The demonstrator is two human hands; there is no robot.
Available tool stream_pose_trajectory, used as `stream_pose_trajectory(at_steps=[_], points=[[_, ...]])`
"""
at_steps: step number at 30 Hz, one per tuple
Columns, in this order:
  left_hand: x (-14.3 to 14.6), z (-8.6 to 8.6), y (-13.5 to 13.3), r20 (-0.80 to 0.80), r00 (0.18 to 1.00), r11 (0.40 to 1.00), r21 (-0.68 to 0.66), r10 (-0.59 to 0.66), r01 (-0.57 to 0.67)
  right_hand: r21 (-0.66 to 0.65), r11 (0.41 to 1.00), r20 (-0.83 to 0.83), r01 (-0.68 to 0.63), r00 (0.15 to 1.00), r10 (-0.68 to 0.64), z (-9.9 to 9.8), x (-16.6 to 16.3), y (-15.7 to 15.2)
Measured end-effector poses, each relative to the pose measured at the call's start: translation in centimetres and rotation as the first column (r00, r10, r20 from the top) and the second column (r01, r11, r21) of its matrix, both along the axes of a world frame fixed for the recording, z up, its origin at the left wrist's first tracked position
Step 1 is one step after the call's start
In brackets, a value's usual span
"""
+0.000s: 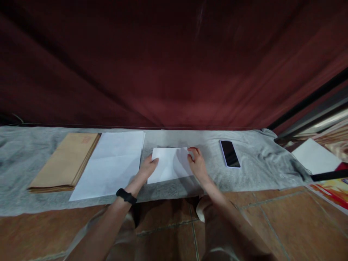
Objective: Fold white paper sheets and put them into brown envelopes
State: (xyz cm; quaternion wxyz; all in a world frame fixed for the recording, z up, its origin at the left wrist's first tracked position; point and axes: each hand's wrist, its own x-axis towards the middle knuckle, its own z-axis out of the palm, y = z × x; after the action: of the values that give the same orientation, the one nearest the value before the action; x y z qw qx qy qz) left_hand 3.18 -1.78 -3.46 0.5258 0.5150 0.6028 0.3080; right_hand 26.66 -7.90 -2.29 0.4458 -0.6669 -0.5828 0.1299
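Note:
A folded white paper (pixel 169 164) lies on the grey cloth (pixel 252 170) in front of me. My left hand (pixel 147 167), with a black band at the wrist, presses its left edge, fingers closed over the paper. At the paper's right edge my right hand (pixel 197 164) pinches the top right corner between thumb and fingers. Both hands touch only this sheet.
A stack of white sheets (pixel 111 163) lies left of the paper, and a pile of brown envelopes (pixel 66 161) further left. A dark phone (pixel 230 153) rests face up to the right. Dark red curtain (pixel 174 61) hangs behind; tiled floor (pixel 272 217) below.

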Motion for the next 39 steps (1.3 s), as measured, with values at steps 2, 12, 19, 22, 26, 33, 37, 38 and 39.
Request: stream_pose_trajectory(at_steps=[2,12,19,22,26,33,37,38,39], points=[[0.5,0.2,0.2,-0.222,0.974,0.988,0.132,-0.044,0.075,0.003,0.997,0.039,-0.08,0.996,0.08,-0.4,-1.4,-0.2],[1.0,1.6,0.8,-0.452,0.89,0.96,0.222,-0.055,0.172,-0.253,0.918,0.44,-0.305,0.809,0.39,-2.0,-6.7,-2.8],[0.9,1.3,0.1,-0.464,0.884,0.962,0.207,-0.061,0.175,-0.262,0.954,0.534,-0.147,0.801,0.27,-2.2,-6.0,-3.0],[0.9,1.7,0.0,-0.525,0.849,0.958,0.208,-0.059,0.196,-0.257,0.962,0.55,-0.096,0.804,0.227,-2.4,-5.4,-3.1],[0.9,2.9,-0.6,-0.672,0.74,0.939,0.237,-0.027,0.25,-0.247,0.967,0.558,-0.07,0.806,0.2,-2.7,-5.2,-3.2],[3.6,1.2,-2.9,-0.561,0.822,0.691,0.557,-0.097,0.462,-0.254,0.965,0.536,-0.071,0.82,0.201,-2.3,-5.2,-3.0],[5.5,-0.9,-4.8,-0.55,0.79,0.662,0.489,-0.271,0.568,-0.308,0.95,0.508,-0.06,0.834,0.217,-2.0,-4.2,-2.1],[5.7,-1.1,-5.1,-0.564,0.78,0.659,0.482,-0.271,0.577,-0.313,0.948,0.508,-0.059,0.833,0.219,-2.0,-3.9,-1.9],[5.8,-1.3,-5.2,-0.577,0.772,0.655,0.479,-0.266,0.584,-0.313,0.948,0.513,-0.058,0.83,0.22,-2.1,-3.7,-1.7]])
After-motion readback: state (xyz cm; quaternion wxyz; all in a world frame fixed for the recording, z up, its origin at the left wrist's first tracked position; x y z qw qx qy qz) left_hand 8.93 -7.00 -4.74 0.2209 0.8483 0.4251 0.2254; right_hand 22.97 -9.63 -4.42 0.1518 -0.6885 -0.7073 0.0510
